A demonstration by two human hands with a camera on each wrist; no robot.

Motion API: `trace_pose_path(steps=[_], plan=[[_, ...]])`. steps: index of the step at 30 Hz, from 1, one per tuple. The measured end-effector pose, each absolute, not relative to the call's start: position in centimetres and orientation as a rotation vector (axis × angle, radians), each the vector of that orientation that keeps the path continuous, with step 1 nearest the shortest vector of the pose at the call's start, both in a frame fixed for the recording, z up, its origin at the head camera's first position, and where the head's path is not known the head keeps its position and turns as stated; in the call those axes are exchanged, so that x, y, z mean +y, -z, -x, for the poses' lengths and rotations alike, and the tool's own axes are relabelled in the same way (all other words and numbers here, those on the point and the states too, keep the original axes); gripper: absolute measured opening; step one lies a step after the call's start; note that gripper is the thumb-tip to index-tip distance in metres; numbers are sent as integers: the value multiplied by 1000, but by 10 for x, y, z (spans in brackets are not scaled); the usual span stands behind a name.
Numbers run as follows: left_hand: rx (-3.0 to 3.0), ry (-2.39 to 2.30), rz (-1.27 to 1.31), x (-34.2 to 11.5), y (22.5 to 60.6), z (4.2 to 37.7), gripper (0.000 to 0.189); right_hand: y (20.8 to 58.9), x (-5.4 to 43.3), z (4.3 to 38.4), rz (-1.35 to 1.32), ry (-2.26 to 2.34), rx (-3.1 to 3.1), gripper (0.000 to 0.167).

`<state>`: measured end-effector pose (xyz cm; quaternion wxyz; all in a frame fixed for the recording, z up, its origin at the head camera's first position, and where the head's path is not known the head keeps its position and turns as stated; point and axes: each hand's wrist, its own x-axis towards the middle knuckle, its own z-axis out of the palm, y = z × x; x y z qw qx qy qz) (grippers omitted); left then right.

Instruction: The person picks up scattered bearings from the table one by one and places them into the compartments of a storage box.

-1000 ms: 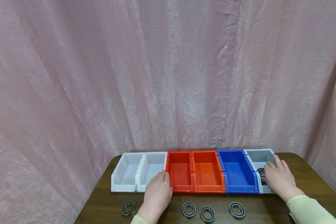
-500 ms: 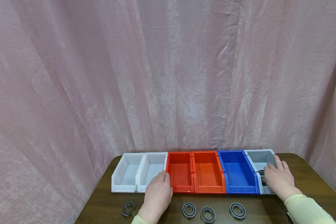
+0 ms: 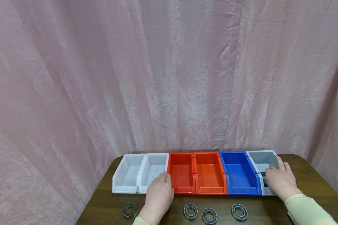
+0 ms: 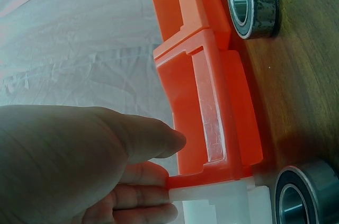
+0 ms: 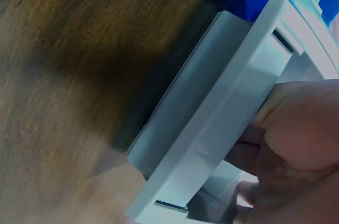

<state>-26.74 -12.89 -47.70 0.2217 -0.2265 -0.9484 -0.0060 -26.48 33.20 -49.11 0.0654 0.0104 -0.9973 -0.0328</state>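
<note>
My left hand [image 3: 159,190] rests at the shared wall of a white bin [image 3: 153,170] and the red bin [image 3: 181,172]. In the left wrist view its thumb lies over the red bin's front, the other fingers beside the white bin, with nothing held. On the right, my right hand [image 3: 281,180] reaches into the grey bin [image 3: 262,156], some fingers along its right wall. Dark ball bearings [image 3: 263,174] show partly beside the thumb in that bin. The palm hides the fingertips in the right wrist view, so I cannot tell whether they grip a bearing.
Ball bearings lie on the wooden table [image 3: 101,209] before the bins: one at the left [image 3: 129,210], two in the middle [image 3: 190,212], one at the right [image 3: 239,212]. An orange bin [image 3: 209,172] and a blue bin [image 3: 238,172] complete the row. A pink curtain [image 3: 169,78] hangs behind.
My right hand's fingers dip slightly within the grey bin, and less of the bearing there shows. My right forearm shifts slightly left. The left hand and the table bearings stay put.
</note>
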Motion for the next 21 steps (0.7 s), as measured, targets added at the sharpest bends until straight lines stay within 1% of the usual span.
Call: trace_pose_path(steps=[6, 11, 16, 21], plan=[[-2633, 19, 625, -128, 475, 266, 57, 493, 334, 268, -23, 115, -3051, 15], [-2640, 19, 627, -129, 475, 266, 57, 491, 334, 269, -15, 112, -3074, 14], [-2625, 21, 634, -129, 475, 266, 56, 489, 332, 267, -13, 71, -3056, 19], [-2625, 21, 636, -130, 476, 266, 56, 489, 333, 264, -33, 39, -2999, 29]])
